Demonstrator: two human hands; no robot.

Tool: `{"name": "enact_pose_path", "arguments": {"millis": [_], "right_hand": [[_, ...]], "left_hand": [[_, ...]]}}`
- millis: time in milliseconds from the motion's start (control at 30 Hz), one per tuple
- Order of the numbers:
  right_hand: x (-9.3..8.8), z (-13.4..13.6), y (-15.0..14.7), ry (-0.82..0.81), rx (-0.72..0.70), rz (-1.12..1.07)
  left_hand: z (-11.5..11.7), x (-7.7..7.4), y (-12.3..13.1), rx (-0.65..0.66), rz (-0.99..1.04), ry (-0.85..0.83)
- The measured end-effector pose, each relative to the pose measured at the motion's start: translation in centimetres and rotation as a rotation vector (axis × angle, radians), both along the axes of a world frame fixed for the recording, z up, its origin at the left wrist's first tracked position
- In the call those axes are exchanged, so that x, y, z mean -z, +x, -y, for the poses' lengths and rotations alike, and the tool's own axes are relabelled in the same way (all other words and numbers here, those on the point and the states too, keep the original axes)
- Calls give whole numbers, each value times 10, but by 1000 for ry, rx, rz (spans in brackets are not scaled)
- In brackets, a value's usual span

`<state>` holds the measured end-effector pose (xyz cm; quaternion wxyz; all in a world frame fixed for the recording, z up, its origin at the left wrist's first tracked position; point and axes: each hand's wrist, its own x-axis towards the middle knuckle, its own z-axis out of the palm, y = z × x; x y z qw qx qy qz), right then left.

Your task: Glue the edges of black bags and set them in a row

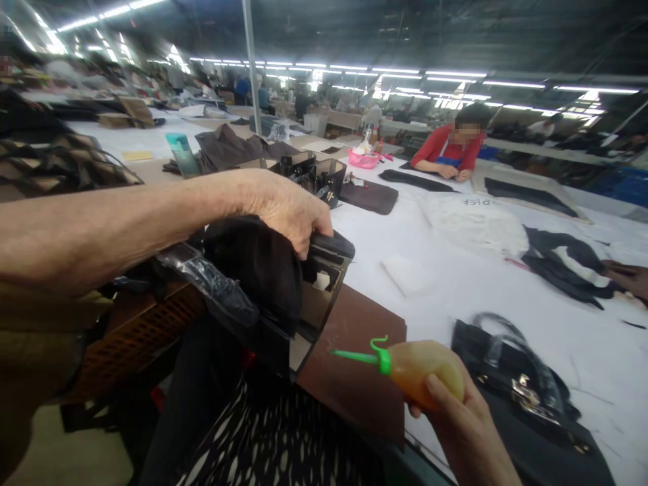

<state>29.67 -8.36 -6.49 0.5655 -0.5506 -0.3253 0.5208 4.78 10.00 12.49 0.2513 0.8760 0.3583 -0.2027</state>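
Amber liquid shows in the bottle [416, 370] our right hand [458, 398] grasps, fingers wrapped round it, its long axis nearly level, green nozzle [357, 356] pointing left towards the open bag [256, 270], apart from it. Our left hand [293, 210], nearer the bag, grips its rim. Beyond, a brown board [367, 320] overlaps the table's [450, 297] near edge; another bag [549, 439] lies right.

"what's by the open bag [263, 270]?"
"a flat board [367, 324], on the table [385, 236], to its right; a crate [146, 344], below left."
"and the handbag [536, 398]?"
"right of the board, the squeeze bottle [425, 371] between it and the open bag."
"farther back?"
"a bundle [476, 226] on the table, a co-worker [430, 150] behind that."
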Motion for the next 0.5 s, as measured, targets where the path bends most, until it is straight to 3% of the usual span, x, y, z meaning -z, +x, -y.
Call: {"name": "enact_pose_path", "arguments": {"millis": [67,133,367,500], "right_hand": [[0,-5,6,29,5,32],[3,-12,10,37,-5,66],[18,-37,8,9,-7,181],[24,-51,4,45,-2,271]], "left_hand": [[5,-7,4,1,10,187],[11,0,7,17,12,337],[25,76,4,4,87,571],[29,96,-1,-23,124,649]]}}
